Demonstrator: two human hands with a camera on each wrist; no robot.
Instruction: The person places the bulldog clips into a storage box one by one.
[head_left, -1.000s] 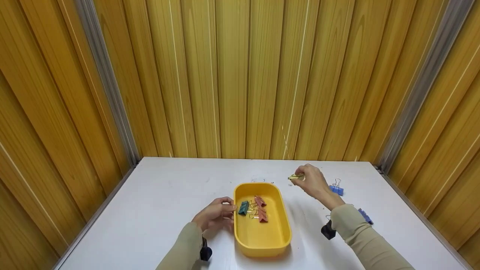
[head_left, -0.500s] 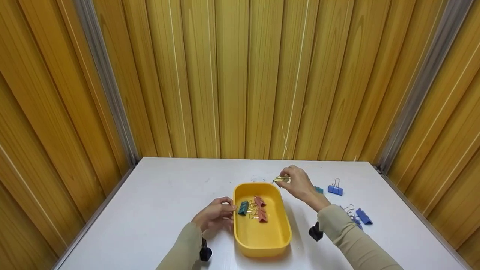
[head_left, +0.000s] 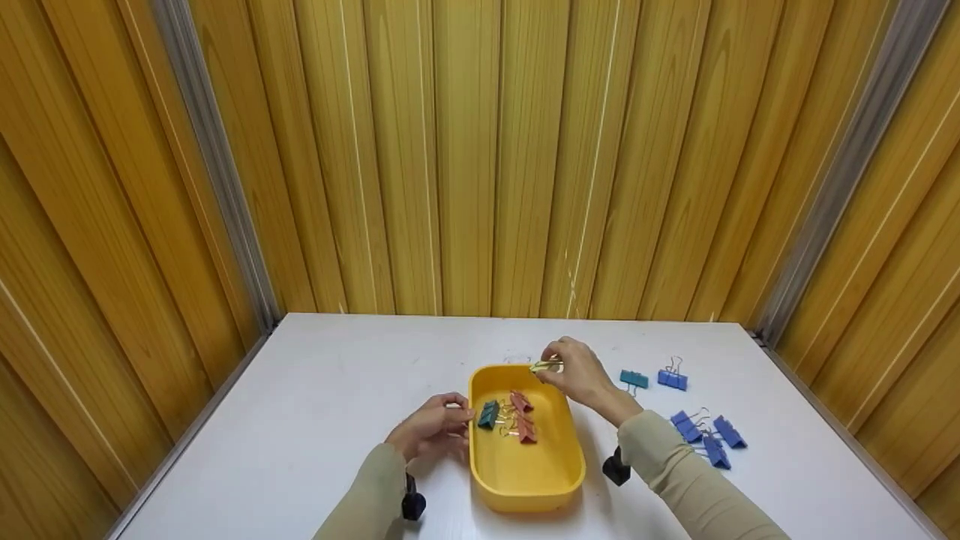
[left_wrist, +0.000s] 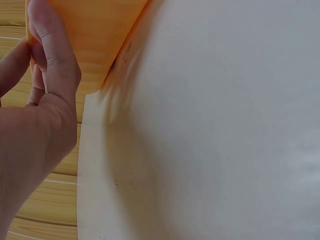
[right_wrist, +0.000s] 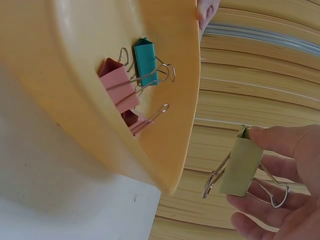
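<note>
Yellow binder clip (right_wrist: 241, 167): pinched in right hand (head_left: 581, 373), near the bin (head_left: 521, 471); judged light, stiff, smooth; best gripped by its body, not wire handles (right_wrist: 215, 173). Left hand (head_left: 433, 427) grips the bin.

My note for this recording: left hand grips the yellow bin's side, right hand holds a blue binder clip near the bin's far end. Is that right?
Not quite: the binder clip is pale yellow-green, not blue, as the right wrist view shows. The left hand does grip the yellow bin, and the right hand is near its far end.
</note>
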